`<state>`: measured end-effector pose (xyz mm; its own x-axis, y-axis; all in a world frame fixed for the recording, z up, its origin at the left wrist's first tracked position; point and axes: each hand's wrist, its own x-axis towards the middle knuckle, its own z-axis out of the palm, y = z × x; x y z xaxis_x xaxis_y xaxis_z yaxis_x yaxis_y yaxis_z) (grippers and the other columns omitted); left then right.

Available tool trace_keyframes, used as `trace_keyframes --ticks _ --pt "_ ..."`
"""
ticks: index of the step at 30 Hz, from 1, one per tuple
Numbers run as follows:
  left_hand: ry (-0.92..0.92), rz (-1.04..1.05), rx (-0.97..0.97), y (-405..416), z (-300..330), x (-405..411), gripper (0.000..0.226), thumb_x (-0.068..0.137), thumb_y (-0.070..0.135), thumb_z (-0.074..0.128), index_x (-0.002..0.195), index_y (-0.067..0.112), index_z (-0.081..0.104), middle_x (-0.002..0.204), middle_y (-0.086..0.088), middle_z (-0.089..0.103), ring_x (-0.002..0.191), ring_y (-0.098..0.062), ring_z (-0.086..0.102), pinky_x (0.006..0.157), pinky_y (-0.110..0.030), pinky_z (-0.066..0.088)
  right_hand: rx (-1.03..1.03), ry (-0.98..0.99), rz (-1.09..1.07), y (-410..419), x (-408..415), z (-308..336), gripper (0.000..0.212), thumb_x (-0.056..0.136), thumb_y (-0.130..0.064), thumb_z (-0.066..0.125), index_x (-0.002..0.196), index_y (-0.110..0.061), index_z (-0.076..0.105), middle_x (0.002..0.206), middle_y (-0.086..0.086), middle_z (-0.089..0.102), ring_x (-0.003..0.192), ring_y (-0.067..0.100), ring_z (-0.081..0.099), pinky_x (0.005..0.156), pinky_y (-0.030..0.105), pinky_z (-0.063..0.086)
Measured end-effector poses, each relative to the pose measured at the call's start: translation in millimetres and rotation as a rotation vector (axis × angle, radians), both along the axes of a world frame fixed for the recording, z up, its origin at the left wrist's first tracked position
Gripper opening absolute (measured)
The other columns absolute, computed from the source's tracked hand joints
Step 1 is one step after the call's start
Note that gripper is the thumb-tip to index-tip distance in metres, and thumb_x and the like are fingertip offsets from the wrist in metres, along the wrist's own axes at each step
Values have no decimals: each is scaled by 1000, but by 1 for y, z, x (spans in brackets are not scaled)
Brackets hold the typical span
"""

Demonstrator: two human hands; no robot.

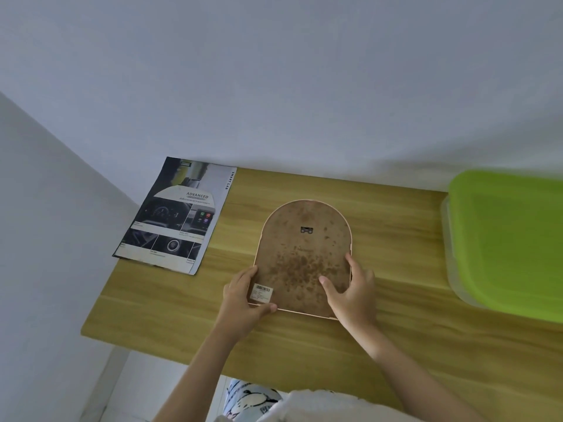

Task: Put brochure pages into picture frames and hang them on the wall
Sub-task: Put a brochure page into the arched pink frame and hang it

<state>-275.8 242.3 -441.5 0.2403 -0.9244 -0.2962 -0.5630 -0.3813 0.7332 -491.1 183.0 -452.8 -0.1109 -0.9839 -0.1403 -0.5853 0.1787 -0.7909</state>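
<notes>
Green-lidded clear container [505, 239] on table [182, 309], contents unseen; 2 hands, left [243, 295] and right [350, 292], grip face-down frame [301, 254].

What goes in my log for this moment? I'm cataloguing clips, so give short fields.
frame: arched picture frame, face down on wooden table, hanger and barcode label showing
left hand: grips frame's lower left corner
right hand: grips frame's lower right edge
brochure: flat, left of frame, apart
other: green-lidded box, far right

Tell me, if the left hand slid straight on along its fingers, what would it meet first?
The left hand already grips the frame at its lower left corner, so probably the frame's brown backing itself.
</notes>
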Motion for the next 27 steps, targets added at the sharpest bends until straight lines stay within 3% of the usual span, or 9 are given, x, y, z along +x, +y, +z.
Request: trace_keyframes --ticks 5,8,14,18,22,27 --pt "-5 18 -36 1 -5 0 92 63 31 83 141 24 35 132 18 36 118 -12 33 102 -30 31 5 45 32 0 -1 -5 79 72 -36 79 140 -15 42 104 5 40 102 21 45 91 26 40" --pt "10 30 -56 4 -10 0 91 63 32 84 140 27 36 134 17 38 117 -14 34 99 -30 30 34 84 62 -3 -2 -6 82 70 -36 80 139 -11 42 109 6 35 108 22 41 95 25 35" --pt "37 56 -84 5 -15 2 90 60 35 85 137 32 39 136 18 40 118 -13 35 99 -28 28 -55 207 131 -43 11 9 69 76 -43 73 134 -15 49 118 10 41 113 24 38 100 38 37" --pt "48 61 -77 6 -17 3 91 58 38 85 136 35 39 138 16 41 119 -12 36 101 -31 32 -92 306 300 -95 25 20 63 81 -46 65 135 -18 47 120 11 42 114 26 37 97 34 32" --pt "78 68 -80 8 -19 4 95 50 57 78 134 39 40 138 19 41 120 -8 36 102 -31 34 -5 429 482 -139 34 18 63 79 -54 62 134 -26 46 121 9 38 117 28 34 98 38 33" --pt "70 74 -98 7 -20 4 90 56 40 86 133 40 40 138 18 42 120 -10 38 103 -33 35 72 490 600 -165 35 25 66 74 -58 66 130 -26 51 125 10 37 124 30 29 101 44 35"
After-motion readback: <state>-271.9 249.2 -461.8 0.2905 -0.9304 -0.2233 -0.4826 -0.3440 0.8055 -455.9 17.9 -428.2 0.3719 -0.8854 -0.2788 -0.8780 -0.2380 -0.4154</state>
